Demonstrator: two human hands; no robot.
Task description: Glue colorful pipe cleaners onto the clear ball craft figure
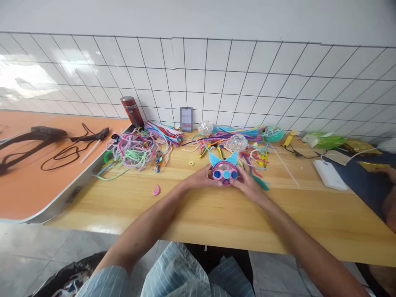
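A small pipe-cleaner craft ball [225, 170] with pink rings, blue eyes and two light-blue ears rests on the wooden table [216, 214]. My left hand [201, 178] grips its left side and my right hand [246, 181] grips its right side, fingers curled around it. Just behind it lies a pile of coloured pipe cleaners [139, 148] with clear plastic balls [237, 142] among them.
A red flask [132, 110] and a phone [186, 119] stand at the tiled wall. A glue gun with cable [89, 135] lies on the orange table at left. A white power bank [329, 174], a small pink piece [156, 190], and another person's arm [390, 198] are nearby.
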